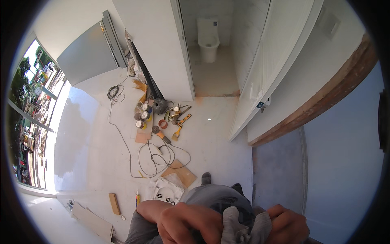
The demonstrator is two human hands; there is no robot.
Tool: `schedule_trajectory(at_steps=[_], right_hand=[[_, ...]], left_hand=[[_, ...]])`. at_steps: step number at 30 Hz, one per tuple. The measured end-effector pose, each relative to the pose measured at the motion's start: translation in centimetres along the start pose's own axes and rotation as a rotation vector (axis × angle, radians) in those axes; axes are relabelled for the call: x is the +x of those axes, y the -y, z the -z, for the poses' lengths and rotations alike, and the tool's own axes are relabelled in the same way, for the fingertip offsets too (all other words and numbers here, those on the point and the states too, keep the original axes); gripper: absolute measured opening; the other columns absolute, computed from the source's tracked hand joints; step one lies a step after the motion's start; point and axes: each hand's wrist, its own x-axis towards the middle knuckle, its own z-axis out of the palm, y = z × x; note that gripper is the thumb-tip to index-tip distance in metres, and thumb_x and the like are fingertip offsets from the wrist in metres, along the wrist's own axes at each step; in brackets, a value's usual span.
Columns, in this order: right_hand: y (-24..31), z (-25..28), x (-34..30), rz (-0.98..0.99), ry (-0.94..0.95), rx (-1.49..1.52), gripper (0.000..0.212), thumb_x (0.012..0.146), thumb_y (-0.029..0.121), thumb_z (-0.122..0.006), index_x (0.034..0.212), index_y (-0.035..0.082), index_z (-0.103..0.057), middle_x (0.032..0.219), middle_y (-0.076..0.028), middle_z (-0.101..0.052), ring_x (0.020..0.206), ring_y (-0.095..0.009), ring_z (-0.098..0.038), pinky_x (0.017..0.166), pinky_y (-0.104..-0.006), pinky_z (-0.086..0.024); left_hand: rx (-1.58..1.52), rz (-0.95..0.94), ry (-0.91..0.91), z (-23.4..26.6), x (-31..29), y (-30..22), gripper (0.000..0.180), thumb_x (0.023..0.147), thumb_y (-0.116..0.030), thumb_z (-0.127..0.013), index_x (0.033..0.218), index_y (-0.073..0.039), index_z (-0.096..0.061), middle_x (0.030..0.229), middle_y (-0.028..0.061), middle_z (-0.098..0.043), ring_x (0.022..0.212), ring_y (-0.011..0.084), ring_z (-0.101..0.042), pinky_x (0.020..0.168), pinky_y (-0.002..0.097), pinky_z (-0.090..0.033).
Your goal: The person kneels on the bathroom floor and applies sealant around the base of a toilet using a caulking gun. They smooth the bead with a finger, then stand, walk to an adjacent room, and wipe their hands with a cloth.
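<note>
A light grey, crumpled cloth (239,232) is bunched in front of my body at the lower edge, with rounded lobes like glove fingers; I cannot tell for certain that it is a glove. On its left side my left hand (189,221) is closed, fingers curled against the fabric. My right hand (288,225) grips the other side, its fingers bent inward. Parts of both hands' fingertips are hidden by the cloth and the picture's edge. Beyond my left arm, a white plastic piece with round openings (165,190) lies on the floor.
Ahead lie an angle grinder (163,137) with looping cable, several cans (140,124), a paintbrush (176,133) and a spirit level (184,120). A wood block (114,203) and sealant tube (137,199) are at left. An open white door (276,69) stands right of a toilet (208,40).
</note>
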Motion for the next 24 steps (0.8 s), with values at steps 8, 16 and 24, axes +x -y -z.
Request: schedule_trajectory(at_steps=[8,16,24], right_hand=[[-0.9,2.1,0.1,-0.102,0.146,-0.03,0.017,0.089,0.02,-0.078,0.091,0.003,-0.075,0.093,-0.015,-0.072,0.083,-0.03,-0.066,0.076,-0.0458,-0.055],[-2.3,-1.7,-0.1,-0.143,-0.317,0.342,0.025,0.101,0.02,-0.067,0.099,-0.003,-0.077,0.101,-0.018,-0.076,0.087,-0.031,-0.068,0.083,-0.0436,-0.054],[-5.8,-1.6,-0.1,0.021,-0.103,0.489,0.022,0.099,0.018,-0.07,0.1,-0.003,-0.077,0.097,-0.018,-0.076,0.086,-0.033,-0.067,0.081,-0.0423,-0.054]], left_hand=[[0.076,0.412,0.262,1.8,1.0,0.0,0.009,0.092,-0.002,-0.071,0.098,0.005,-0.073,0.098,0.0206,-0.072,0.076,0.0265,-0.067,0.066,0.0376,-0.053],[0.195,0.091,0.031,-1.6,1.6,0.2,0.009,0.094,-0.005,-0.069,0.088,-0.003,-0.076,0.095,0.0122,-0.073,0.078,0.0247,-0.068,0.067,0.0374,-0.055],[0.196,0.107,0.392,1.0,4.2,-1.3,0.021,0.094,-0.006,-0.064,0.076,-0.008,-0.074,0.081,0.0083,-0.073,0.064,0.0211,-0.069,0.056,0.0318,-0.051]])
